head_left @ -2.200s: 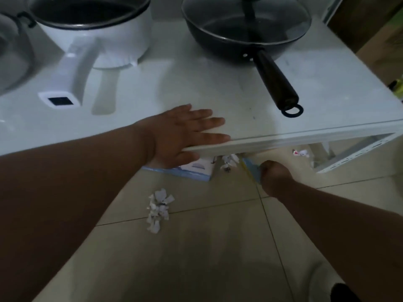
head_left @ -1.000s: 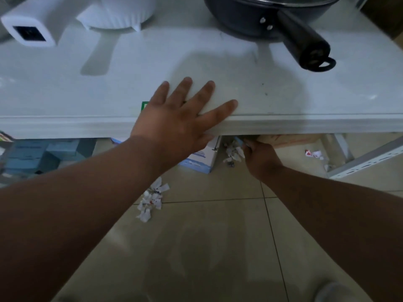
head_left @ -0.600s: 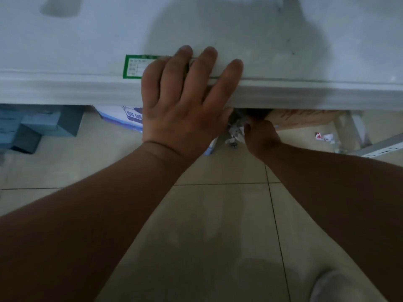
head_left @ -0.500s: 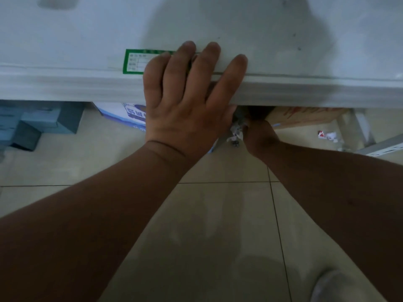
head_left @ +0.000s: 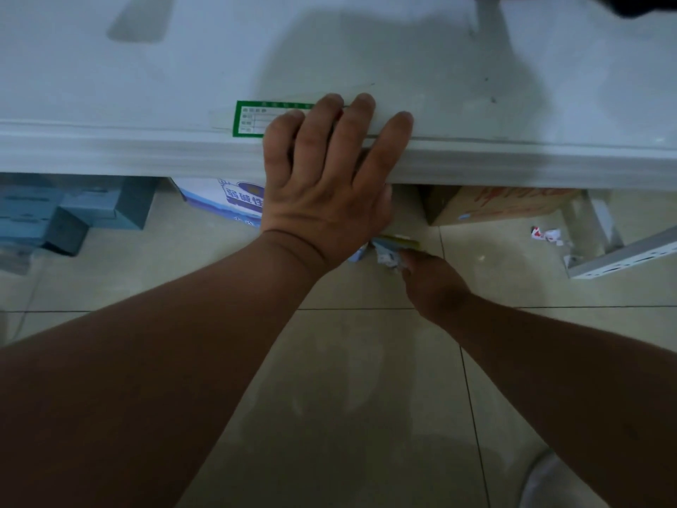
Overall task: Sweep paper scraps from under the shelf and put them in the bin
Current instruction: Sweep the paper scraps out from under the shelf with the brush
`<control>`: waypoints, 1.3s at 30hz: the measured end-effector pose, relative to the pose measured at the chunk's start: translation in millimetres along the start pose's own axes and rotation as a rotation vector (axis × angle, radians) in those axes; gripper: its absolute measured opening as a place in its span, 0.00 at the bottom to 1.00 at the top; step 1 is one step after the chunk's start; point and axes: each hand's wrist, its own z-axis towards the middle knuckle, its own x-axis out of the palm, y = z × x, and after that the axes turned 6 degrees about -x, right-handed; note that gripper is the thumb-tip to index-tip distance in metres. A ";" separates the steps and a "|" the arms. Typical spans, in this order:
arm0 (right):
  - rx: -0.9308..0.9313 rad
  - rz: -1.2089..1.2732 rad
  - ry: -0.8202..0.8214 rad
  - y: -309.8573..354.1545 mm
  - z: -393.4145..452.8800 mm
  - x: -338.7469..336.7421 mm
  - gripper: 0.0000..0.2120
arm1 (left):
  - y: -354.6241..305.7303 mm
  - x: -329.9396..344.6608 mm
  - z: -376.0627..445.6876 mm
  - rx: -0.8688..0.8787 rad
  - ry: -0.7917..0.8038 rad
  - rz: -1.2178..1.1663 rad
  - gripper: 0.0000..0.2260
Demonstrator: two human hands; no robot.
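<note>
My left hand (head_left: 329,185) lies flat on the front edge of the white shelf (head_left: 110,148), fingers apart and holding nothing. Below the shelf, my right hand (head_left: 430,284) is closed on a small blue and yellow tool (head_left: 397,243) at floor level. A clump of white paper scraps (head_left: 388,258) sits right at the tool, just in front of the shelf edge and partly hidden by my left wrist. More scraps (head_left: 546,234) lie farther right beneath the shelf, near its leg. No bin is in sight.
Under the shelf stand a white and blue box (head_left: 223,198), a cardboard box (head_left: 494,205) and grey-blue boxes (head_left: 55,214). A white perforated shelf bracket (head_left: 622,258) juts out at the right. A green label (head_left: 263,117) marks the shelf top. Beige tiled floor (head_left: 348,397) lies below.
My right hand has drawn back from under the shelf edge toward me, bringing the tool and scraps into view. My left hand stays on the shelf edge.
</note>
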 end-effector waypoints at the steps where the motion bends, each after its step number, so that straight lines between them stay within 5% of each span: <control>1: -0.004 0.010 -0.016 0.7 -4.7 -0.3 0.19 | -0.1 -1.9 0.4 0.001 0.011 -0.007 0.23; 9: 0.058 0.000 -0.212 -10.0 13.4 -27.1 0.17 | 0.8 -1.2 3.1 0.023 0.000 0.016 0.21; 25: -0.001 -0.043 0.006 11.9 -15.4 11.3 0.14 | 2.7 3.8 -0.3 0.069 0.018 0.011 0.24; 29: -0.019 -0.044 -0.047 7.8 -30.2 2.9 0.16 | 2.5 2.9 0.0 0.063 0.033 0.004 0.24; 34: 0.008 -0.105 -0.130 -5.8 10.4 -23.3 0.16 | 1.8 0.7 0.5 0.063 0.061 0.016 0.25; 39: -0.089 -0.183 0.000 -14.4 52.0 -39.8 0.15 | 1.2 -0.6 0.5 0.064 0.063 0.043 0.24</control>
